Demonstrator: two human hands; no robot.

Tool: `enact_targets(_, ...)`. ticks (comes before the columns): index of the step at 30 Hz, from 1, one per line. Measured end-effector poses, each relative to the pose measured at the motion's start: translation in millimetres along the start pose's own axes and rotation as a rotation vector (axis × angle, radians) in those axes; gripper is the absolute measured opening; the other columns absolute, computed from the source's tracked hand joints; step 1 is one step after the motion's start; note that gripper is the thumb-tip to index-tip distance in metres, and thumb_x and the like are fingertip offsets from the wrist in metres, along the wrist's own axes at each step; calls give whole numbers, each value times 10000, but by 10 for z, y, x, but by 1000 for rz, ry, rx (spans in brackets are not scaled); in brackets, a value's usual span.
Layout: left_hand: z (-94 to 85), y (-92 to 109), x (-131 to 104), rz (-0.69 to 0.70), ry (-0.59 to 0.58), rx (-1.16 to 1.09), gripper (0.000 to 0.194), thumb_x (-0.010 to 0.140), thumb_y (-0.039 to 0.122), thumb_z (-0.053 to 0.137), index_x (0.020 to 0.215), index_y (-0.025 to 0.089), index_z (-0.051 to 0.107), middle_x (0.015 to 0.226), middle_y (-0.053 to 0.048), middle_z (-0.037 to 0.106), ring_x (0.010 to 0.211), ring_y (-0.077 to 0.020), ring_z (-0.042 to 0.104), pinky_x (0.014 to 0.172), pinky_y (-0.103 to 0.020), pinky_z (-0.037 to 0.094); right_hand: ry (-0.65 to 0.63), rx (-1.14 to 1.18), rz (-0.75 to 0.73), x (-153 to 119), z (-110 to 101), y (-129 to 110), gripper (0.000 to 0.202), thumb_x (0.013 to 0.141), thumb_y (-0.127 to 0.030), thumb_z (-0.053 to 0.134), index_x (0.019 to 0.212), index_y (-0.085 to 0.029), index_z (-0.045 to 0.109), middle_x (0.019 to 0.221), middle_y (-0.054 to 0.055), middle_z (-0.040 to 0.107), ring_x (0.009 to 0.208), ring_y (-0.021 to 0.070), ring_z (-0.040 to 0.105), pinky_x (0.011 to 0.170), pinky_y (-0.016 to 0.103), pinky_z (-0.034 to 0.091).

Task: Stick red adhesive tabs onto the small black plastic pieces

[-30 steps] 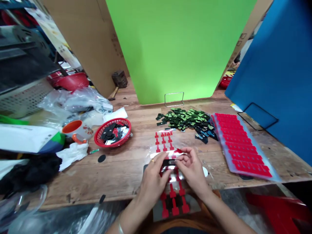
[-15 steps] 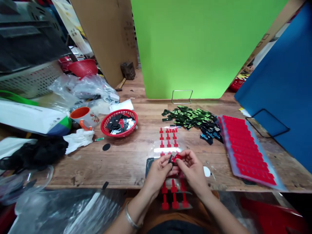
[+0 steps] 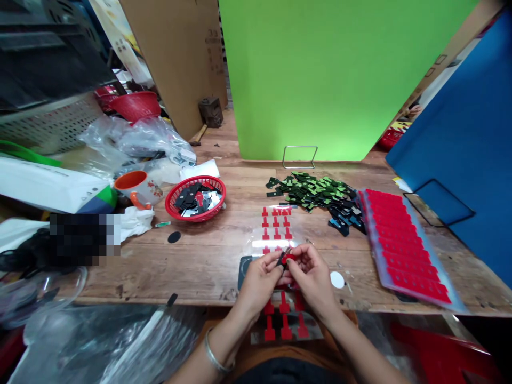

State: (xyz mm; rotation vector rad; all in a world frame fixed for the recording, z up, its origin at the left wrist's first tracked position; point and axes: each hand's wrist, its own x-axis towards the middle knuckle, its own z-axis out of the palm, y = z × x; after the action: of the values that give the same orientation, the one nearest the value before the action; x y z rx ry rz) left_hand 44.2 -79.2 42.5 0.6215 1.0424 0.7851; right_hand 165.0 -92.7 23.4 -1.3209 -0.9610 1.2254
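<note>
Close together over the table's front edge, my two hands are at work on small pieces. My left hand (image 3: pixel 262 277) pinches a small black piece (image 3: pixel 281 260). Between the fingers of my right hand (image 3: pixel 311 272) is a small red piece (image 3: pixel 288 258), touching the black one. Under both hands lies a clear plastic sheet (image 3: pixel 256 244) with rows of red T-shaped pieces (image 3: pixel 277 233); its near end hangs over the edge. My fingers hide its middle part. A dark rounded object (image 3: pixel 244 269) sits left of my left hand.
A red basket (image 3: pixel 196 217) of black and silvery pieces and an orange-rimmed mug (image 3: pixel 134 188) stand left. Behind the sheet is a heap of green and black pieces (image 3: pixel 316 191). Stacked red pieces (image 3: pixel 412 245) lie right. A green board (image 3: pixel 320 80) stands behind.
The red piece has turned slightly between my fingers against the black piece. Both hands stay in nearly the same place, and the view has shifted a little.
</note>
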Motion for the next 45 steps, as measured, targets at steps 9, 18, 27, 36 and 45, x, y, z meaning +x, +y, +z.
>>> enact_targets(9,7,28,-9,-12,-23,-1,421,696,216,683,1094,103,607,972,-96,700,759,-189,679,705,-277,533,-33,-8,11,3,-23,-17,142,777,-256,605,830,-199,488,718,-22,543,548,95,518,481,196,424)
enact_targets(18,17,35,-25,-12,-29,15,407,719,187,648,1109,88,586,977,-99,698,739,-184,683,693,-272,540,-40,-1,7,0,-34,-5,120,789,-233,595,836,-199,489,727,-26,546,553,89,519,496,193,416)
enact_targets(27,7,11,-14,-15,-22,14,440,712,181,652,1132,77,574,987,-110,694,708,-180,680,697,-295,546,-34,-22,7,2,-42,-1,117,782,-227,589,837,-197,491,707,-24,542,543,94,499,494,199,405)
enact_targets(36,7,13,-19,-17,-19,11,440,708,190,665,1130,91,589,980,-97,697,717,-177,677,710,-291,541,-30,-40,-11,-13,-31,4,108,790,-221,577,839,-199,484,721,-21,544,545,97,496,494,206,396)
enact_targets(45,2,-21,8,10,15,41,466,713,266,686,1127,75,590,880,-96,713,702,-182,675,665,-269,541,-21,-68,-21,-2,-23,1,110,799,-238,579,835,-196,484,707,-22,535,549,99,483,494,208,391)
